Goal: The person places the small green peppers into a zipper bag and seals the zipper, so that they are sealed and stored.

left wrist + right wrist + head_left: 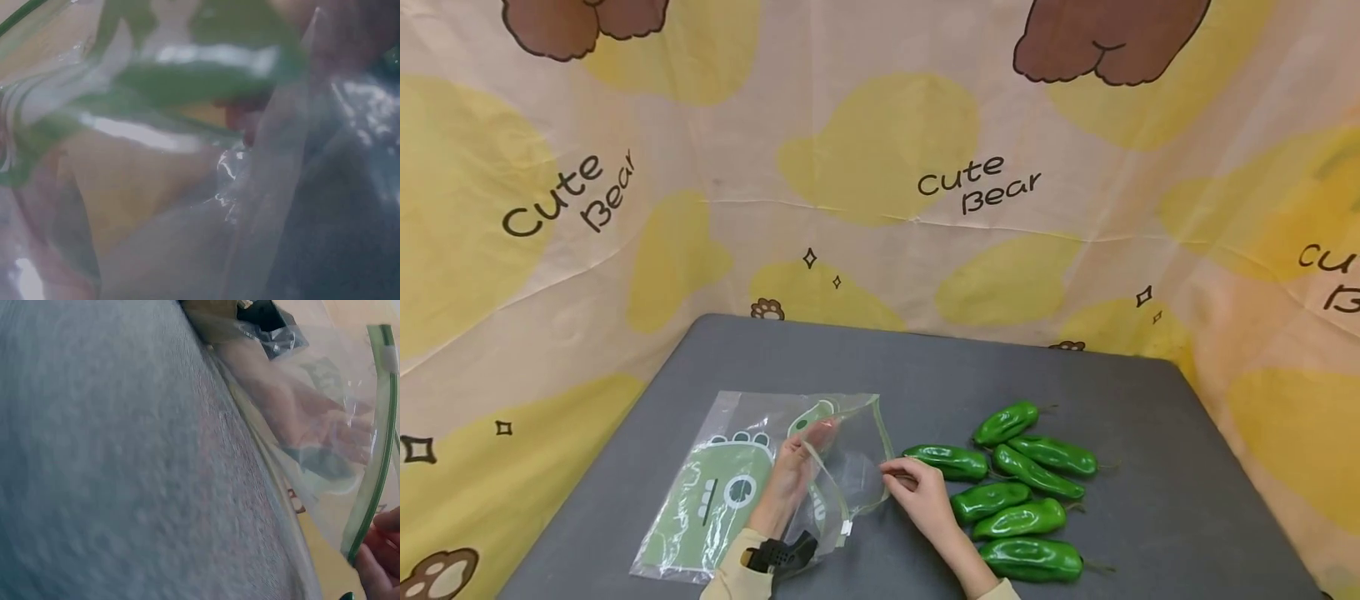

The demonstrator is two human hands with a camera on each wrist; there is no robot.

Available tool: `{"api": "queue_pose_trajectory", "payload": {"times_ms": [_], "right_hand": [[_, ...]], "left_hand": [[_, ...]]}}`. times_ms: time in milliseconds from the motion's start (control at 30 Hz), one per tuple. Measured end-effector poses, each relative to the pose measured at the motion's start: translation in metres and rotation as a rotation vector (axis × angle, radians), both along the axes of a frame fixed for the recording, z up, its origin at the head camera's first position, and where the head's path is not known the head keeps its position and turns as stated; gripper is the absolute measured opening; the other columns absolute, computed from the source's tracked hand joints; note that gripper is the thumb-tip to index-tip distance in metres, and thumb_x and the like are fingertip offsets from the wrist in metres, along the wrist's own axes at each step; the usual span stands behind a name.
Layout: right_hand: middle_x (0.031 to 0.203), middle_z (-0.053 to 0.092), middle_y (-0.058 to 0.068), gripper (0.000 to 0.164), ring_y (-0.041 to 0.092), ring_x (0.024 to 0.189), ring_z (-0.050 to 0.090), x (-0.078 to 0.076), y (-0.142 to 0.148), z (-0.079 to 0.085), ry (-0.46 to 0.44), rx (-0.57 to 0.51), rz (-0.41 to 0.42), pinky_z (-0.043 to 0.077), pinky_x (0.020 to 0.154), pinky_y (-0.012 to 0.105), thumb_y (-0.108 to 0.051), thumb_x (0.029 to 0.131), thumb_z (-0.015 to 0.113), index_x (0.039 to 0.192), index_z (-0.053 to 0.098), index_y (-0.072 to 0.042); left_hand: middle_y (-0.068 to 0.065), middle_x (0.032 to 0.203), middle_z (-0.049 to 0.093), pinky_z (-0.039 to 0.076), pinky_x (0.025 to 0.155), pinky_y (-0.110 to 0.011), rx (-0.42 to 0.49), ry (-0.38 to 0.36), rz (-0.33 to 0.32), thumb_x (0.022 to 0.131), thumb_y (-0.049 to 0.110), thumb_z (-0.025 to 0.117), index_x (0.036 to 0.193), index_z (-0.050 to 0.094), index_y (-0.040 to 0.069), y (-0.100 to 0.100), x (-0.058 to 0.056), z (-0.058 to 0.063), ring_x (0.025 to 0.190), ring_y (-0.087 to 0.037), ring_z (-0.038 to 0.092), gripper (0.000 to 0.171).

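A clear zip bag (861, 454) with a green-edged mouth stands spread between my two hands. My left hand (788, 477) grips its left side near the rim, with the fingers showing pinkish through the plastic. On the opposite side, my right hand (922, 497) pinches the rim between thumb and fingers. In the right wrist view the green zip strip (377, 469) runs down to the right fingertips (370, 569). A white slider (847, 527) sits at the near end of the mouth. Blurred plastic and green print (187, 81) fill the left wrist view.
Several glossy green peppers (1032, 560) lie to the right of my right hand on the grey table (820, 354). Another clear bag (681, 533) with a green monster print lies flat at the left. A patterned cloth (880, 183) hangs around the table.
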State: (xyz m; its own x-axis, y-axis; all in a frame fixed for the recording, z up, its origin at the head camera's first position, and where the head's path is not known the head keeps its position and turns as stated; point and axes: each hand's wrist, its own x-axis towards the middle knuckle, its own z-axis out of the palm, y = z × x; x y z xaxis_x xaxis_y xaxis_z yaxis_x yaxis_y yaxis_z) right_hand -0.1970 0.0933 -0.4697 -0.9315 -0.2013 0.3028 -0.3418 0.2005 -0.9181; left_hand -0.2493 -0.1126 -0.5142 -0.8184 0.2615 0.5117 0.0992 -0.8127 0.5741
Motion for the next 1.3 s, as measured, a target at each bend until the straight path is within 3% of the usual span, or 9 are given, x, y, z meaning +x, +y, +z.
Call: {"api": "queue_pose_trajectory", "payload": {"times_ms": [233, 500, 600, 733, 767, 900, 1000, 1100, 1300], "right_hand": [[0.085, 0.063, 0.021, 0.012, 0.029, 0.077, 0.063, -0.002, 0.007, 0.008, 0.035, -0.055, -0.019, 0.053, 0.068, 0.027, 0.011, 0.078, 0.061, 0.09, 0.063, 0.012], [0.09, 0.061, 0.023, 0.015, 0.033, 0.083, 0.061, -0.01, 0.032, 0.018, 0.03, -0.064, -0.124, 0.052, 0.073, 0.029, 0.01, 0.078, 0.062, 0.093, 0.063, 0.008], [0.093, 0.06, 0.026, 0.016, 0.036, 0.085, 0.06, -0.013, 0.044, 0.02, 0.013, -0.053, -0.147, 0.052, 0.074, 0.03, 0.01, 0.079, 0.061, 0.095, 0.062, 0.009], [0.095, 0.06, 0.027, 0.018, 0.036, 0.087, 0.059, -0.018, 0.058, 0.015, -0.002, -0.043, -0.152, 0.051, 0.075, 0.031, 0.007, 0.079, 0.062, 0.097, 0.062, 0.009], [0.095, 0.06, 0.026, 0.018, 0.035, 0.087, 0.06, -0.02, 0.061, 0.011, -0.008, -0.033, -0.154, 0.051, 0.075, 0.031, 0.006, 0.079, 0.063, 0.097, 0.062, 0.009], [0.097, 0.062, 0.02, 0.024, 0.03, 0.089, 0.06, -0.029, 0.074, -0.005, -0.015, 0.051, -0.164, 0.051, 0.077, 0.03, -0.001, 0.076, 0.069, 0.099, 0.063, 0.005], [0.098, 0.062, 0.013, 0.028, 0.027, 0.092, 0.059, -0.031, 0.08, -0.009, -0.005, 0.16, -0.178, 0.049, 0.079, 0.032, -0.005, 0.074, 0.071, 0.101, 0.064, 0.003], [0.098, 0.062, 0.008, 0.031, 0.027, 0.093, 0.058, -0.032, 0.083, -0.01, 0.0, 0.271, -0.188, 0.049, 0.08, 0.035, -0.006, 0.073, 0.073, 0.102, 0.064, 0.001], [0.097, 0.063, 0.01, 0.03, 0.028, 0.093, 0.058, -0.031, 0.085, -0.013, 0.009, 0.395, -0.195, 0.049, 0.078, 0.039, -0.003, 0.072, 0.072, 0.101, 0.064, 0.002]], "left_hand": [[-0.009, 0.115, 0.058, 0.029, 0.101, -0.028, 0.062, 0.018, -0.014, 0.092, 0.0, 0.041, 0.113, 0.06, 0.003, -0.001, -0.002, 0.0, 0.111, -0.019, 0.051, 0.028], [-0.008, 0.115, 0.058, 0.025, 0.102, -0.027, 0.043, 0.053, 0.046, 0.091, 0.001, 0.042, 0.113, 0.061, 0.005, 0.006, 0.002, 0.01, 0.112, -0.02, 0.049, 0.028], [-0.003, 0.117, 0.057, 0.004, 0.103, -0.02, 0.157, 0.035, -0.035, 0.089, 0.012, 0.048, 0.114, 0.061, 0.01, 0.011, 0.003, 0.01, 0.116, -0.017, 0.046, 0.028], [0.005, 0.119, 0.056, -0.024, 0.089, -0.013, 0.316, -0.025, -0.157, 0.086, 0.022, 0.051, 0.116, 0.061, 0.017, 0.013, 0.002, 0.003, 0.12, -0.012, 0.04, 0.032], [0.006, 0.118, 0.056, -0.025, 0.088, -0.012, 0.325, -0.032, -0.16, 0.086, 0.024, 0.051, 0.116, 0.061, 0.018, 0.013, 0.002, 0.002, 0.12, -0.011, 0.04, 0.032], [0.004, 0.121, 0.054, -0.017, 0.091, -0.012, 0.29, 0.027, -0.182, 0.087, 0.021, 0.05, 0.117, 0.059, 0.016, 0.01, 0.001, 0.005, 0.12, -0.013, 0.04, 0.032], [-0.001, 0.121, 0.054, 0.006, 0.101, -0.014, 0.23, 0.089, -0.175, 0.088, 0.017, 0.052, 0.117, 0.059, 0.012, 0.01, 0.0, 0.014, 0.118, -0.017, 0.043, 0.03], [-0.006, 0.12, 0.055, 0.02, 0.104, -0.027, 0.201, 0.133, -0.156, 0.088, 0.013, 0.051, 0.116, 0.059, 0.008, 0.011, 0.001, 0.022, 0.117, -0.02, 0.045, 0.029], [-0.008, 0.118, 0.056, 0.023, 0.103, -0.028, 0.226, 0.114, -0.189, 0.089, 0.01, 0.05, 0.114, 0.06, 0.006, 0.012, 0.003, 0.027, 0.115, -0.023, 0.046, 0.027]]}}
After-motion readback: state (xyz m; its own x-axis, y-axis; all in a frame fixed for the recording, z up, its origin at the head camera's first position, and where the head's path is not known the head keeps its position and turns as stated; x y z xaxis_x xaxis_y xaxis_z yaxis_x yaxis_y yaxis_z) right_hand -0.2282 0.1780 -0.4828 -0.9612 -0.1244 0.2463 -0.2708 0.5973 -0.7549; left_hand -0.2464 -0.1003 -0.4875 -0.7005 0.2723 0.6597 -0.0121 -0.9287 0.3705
